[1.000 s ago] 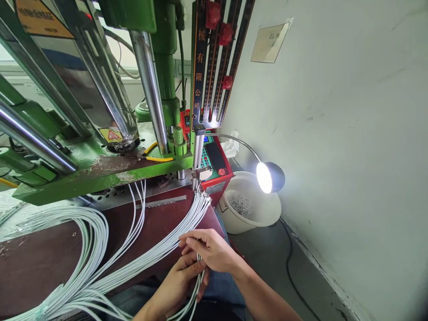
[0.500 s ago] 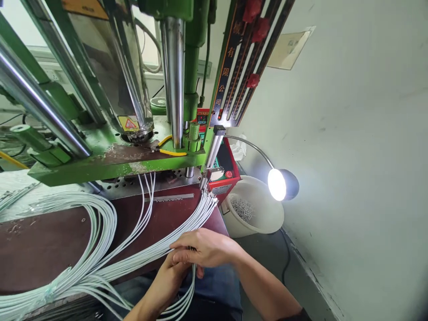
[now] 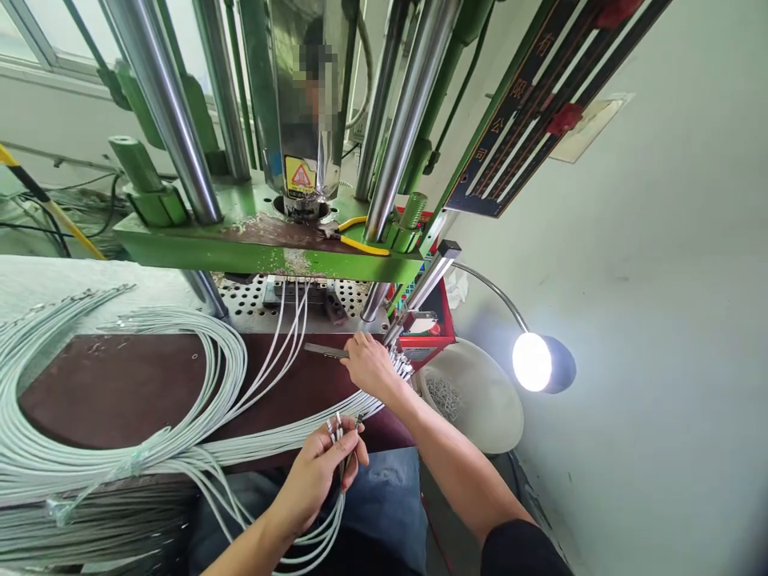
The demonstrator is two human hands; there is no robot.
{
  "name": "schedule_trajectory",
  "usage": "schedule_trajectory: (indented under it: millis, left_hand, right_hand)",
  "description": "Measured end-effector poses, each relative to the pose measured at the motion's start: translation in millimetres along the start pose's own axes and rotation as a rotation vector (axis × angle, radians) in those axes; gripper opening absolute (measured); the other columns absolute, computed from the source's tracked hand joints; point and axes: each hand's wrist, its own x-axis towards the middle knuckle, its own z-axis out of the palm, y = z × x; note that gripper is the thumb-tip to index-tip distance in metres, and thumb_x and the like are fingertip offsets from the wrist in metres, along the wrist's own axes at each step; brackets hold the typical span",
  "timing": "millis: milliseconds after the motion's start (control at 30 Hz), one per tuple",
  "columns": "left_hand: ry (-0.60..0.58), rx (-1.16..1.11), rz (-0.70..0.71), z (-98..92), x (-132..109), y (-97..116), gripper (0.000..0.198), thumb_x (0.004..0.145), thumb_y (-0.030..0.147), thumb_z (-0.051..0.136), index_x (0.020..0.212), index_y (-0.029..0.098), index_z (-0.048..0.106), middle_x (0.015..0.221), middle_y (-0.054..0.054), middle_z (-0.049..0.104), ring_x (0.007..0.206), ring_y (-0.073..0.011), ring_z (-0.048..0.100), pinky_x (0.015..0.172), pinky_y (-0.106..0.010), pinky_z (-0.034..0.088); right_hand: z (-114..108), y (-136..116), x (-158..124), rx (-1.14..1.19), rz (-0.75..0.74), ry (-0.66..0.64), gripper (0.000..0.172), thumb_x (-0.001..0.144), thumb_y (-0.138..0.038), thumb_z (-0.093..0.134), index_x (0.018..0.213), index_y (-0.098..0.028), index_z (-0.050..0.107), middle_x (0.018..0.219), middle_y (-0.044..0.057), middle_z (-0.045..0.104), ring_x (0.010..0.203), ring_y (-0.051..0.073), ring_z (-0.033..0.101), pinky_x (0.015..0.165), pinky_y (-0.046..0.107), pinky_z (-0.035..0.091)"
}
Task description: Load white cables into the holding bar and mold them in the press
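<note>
My left hand [image 3: 324, 464] is closed around a few white cables [image 3: 336, 436], their metal-tipped ends sticking up past my fingers at the near edge of the brown worktop [image 3: 120, 384]. My right hand [image 3: 370, 364] reaches forward to the far end of a fanned bundle of white cables [image 3: 288, 428], fingers on their tips beside a metal strip [image 3: 324, 350]. Whether it pinches one cable I cannot tell. Three cables [image 3: 291, 320] run into the mould under the green press [image 3: 264, 248].
Large coils of white cable [image 3: 90, 416] cover the left of the worktop. Yellow-handled pliers [image 3: 354, 236] lie on the press plate. A lit gooseneck lamp [image 3: 537, 360] and a white bucket [image 3: 480, 400] of metal bits stand at the right by the wall.
My right hand has left the left hand and reached forward to the cable ends near the press. The left hand now holds the few cables alone. The view has swung left.
</note>
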Motion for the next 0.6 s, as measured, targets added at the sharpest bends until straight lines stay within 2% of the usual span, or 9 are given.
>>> schedule_trajectory:
  millis: [133, 233, 300, 367, 433, 600]
  left_hand:
    - [0.018, 0.114, 0.035, 1.5, 6.8, -4.9, 0.036, 0.079, 0.051, 0.065, 0.07, 0.018, 0.052, 0.052, 0.005, 0.053, 0.038, -0.0051, 0.035, 0.041, -0.021, 0.026]
    - [0.003, 0.132, 0.034, 6.6, 12.3, -8.0, 0.04, 0.077, 0.054, 0.066, 0.066, 0.02, 0.048, 0.047, 0.007, 0.045, 0.037, -0.0046, 0.031, 0.04, -0.021, 0.021]
    - [-0.007, 0.137, 0.024, 11.2, 14.5, -9.1, 0.041, 0.076, 0.055, 0.067, 0.066, 0.02, 0.047, 0.047, 0.008, 0.044, 0.038, -0.0044, 0.029, 0.039, -0.02, 0.019]
    - [-0.023, 0.157, 0.012, 15.2, 15.3, -9.7, 0.042, 0.076, 0.055, 0.068, 0.065, 0.02, 0.047, 0.047, 0.008, 0.043, 0.038, -0.0043, 0.028, 0.04, -0.02, 0.019]
    - [-0.037, 0.18, 0.004, 17.5, 15.3, -10.2, 0.043, 0.075, 0.055, 0.068, 0.064, 0.019, 0.048, 0.047, 0.007, 0.045, 0.039, -0.0046, 0.03, 0.04, -0.02, 0.021]
    - [-0.054, 0.219, 0.016, 17.3, 14.3, -12.8, 0.043, 0.074, 0.054, 0.071, 0.061, 0.017, 0.053, 0.049, 0.004, 0.051, 0.04, -0.0057, 0.037, 0.04, -0.021, 0.024]
  right_hand:
    - [-18.6, 20.9, -46.8, 0.173, 0.22, -0.031, 0.02, 0.093, -0.027, 0.054, 0.108, -0.015, 0.059, 0.093, 0.01, 0.067, 0.086, 0.023, 0.063, 0.076, 0.034, 0.045]
    - [-25.0, 30.2, -81.0, 0.584, 0.274, -0.039, 0.027, 0.091, -0.034, 0.055, 0.111, -0.017, 0.062, 0.079, 0.003, 0.065, 0.07, 0.016, 0.061, 0.066, 0.028, 0.045]
    - [-24.0, 28.6, -97.4, 0.917, 0.258, -0.081, 0.037, 0.092, -0.041, 0.052, 0.116, -0.015, 0.063, 0.073, 0.0, 0.062, 0.061, 0.012, 0.057, 0.058, 0.025, 0.046]
    - [-20.9, 23.0, -106.3, 1.139, 0.253, -0.09, 0.045, 0.092, -0.046, 0.049, 0.121, -0.015, 0.064, 0.074, 0.0, 0.061, 0.057, 0.01, 0.055, 0.054, 0.023, 0.046]
    - [-18.3, 17.0, -108.5, 1.21, 0.26, -0.065, 0.046, 0.091, -0.045, 0.051, 0.124, -0.015, 0.065, 0.074, 0.001, 0.062, 0.059, 0.01, 0.054, 0.056, 0.023, 0.048]
    - [-17.9, 9.2, -102.4, 1.186, 0.223, -0.012, 0.041, 0.087, -0.036, 0.057, 0.12, -0.014, 0.069, 0.08, 0.002, 0.069, 0.07, 0.012, 0.058, 0.069, 0.026, 0.05]
